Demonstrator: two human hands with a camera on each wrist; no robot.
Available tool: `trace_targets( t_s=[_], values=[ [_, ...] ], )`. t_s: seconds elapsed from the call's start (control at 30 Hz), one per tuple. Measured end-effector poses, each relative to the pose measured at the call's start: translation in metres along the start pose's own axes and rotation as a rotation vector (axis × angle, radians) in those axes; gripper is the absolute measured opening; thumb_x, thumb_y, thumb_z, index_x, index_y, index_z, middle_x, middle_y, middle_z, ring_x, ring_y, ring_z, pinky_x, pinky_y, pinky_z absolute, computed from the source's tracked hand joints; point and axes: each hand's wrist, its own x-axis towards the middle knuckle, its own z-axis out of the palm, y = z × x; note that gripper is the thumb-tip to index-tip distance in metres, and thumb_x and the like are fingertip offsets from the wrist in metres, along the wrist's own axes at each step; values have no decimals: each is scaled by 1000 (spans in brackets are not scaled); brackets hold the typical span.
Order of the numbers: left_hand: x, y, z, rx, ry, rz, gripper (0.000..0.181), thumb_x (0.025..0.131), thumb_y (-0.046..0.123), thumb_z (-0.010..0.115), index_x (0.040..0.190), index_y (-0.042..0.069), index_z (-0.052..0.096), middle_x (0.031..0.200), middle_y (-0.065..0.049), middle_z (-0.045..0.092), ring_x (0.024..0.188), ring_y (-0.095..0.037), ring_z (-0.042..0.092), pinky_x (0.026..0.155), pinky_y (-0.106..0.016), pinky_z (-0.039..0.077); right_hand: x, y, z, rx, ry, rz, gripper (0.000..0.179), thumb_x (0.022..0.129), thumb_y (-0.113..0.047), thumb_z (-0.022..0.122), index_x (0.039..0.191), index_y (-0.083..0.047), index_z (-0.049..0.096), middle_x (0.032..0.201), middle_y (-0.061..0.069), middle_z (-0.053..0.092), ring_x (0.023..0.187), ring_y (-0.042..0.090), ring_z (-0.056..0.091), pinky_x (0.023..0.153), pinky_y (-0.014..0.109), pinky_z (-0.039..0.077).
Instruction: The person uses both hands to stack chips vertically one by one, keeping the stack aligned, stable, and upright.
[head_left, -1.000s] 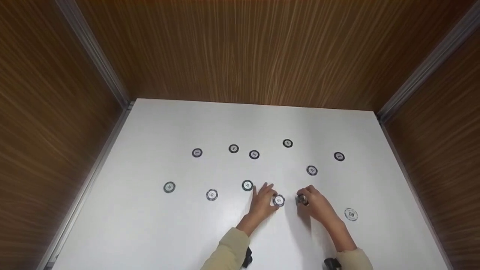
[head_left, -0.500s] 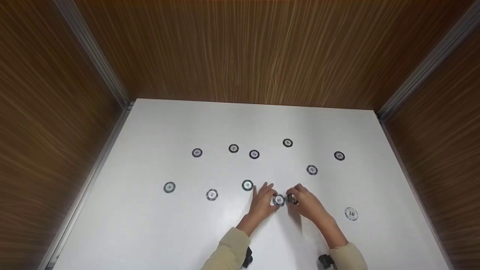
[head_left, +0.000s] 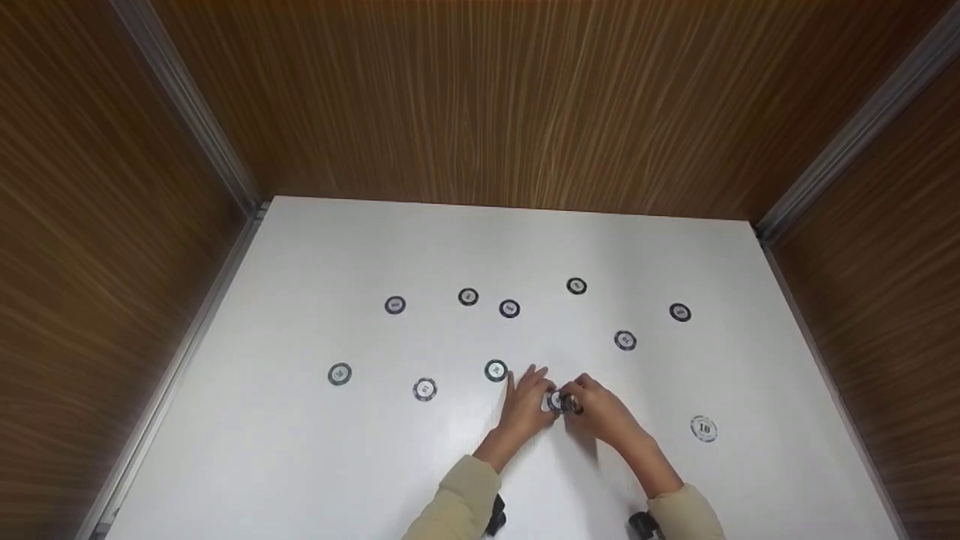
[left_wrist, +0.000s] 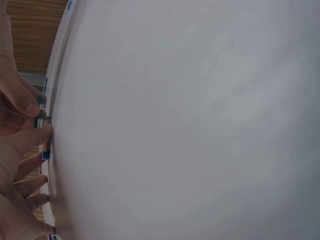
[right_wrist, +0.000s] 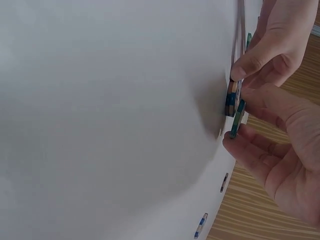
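Note:
A short stack of poker chips [head_left: 554, 400] with a pale face stands on the white table. The thumb and index finger of my left hand [head_left: 523, 409] curl round its sides, while the other fingers spread on the tabletop. My right hand [head_left: 600, 412] pinches a tilted poker chip [head_left: 574, 405] that overlaps the stack's right side. In the right wrist view, this chip shows a green edge [right_wrist: 238, 119], right beside the blue-and-tan edge of the stack [right_wrist: 232, 97]. A green poker chip [head_left: 496, 370] lies close to my left little finger.
Several more chips lie flat and scattered: a white one marked 10 [head_left: 703, 428] at the right, a blue one [head_left: 625, 340] behind my right hand, a grey one [head_left: 424, 389] at the left. Wood-grain panels [head_left: 480, 105] wall the table [head_left: 247, 450] at back and sides.
My right hand has moved left with its chip, from a gap beside the stack to overlapping the stack's right side. The left hand has stayed in place.

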Motion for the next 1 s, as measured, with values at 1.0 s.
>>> trace_targets(
  t_s=[1.0],
  values=[
    [0, -1, 2, 41, 29, 29, 36, 72, 26, 77, 102, 12, 64, 129, -7, 52, 126, -26, 38, 105, -55, 20, 7, -4, 11, -12, 30, -30, 32, 71, 1, 75, 100, -5, 65, 96, 8, 59, 88, 22, 60, 78, 29, 52]
  ],
)
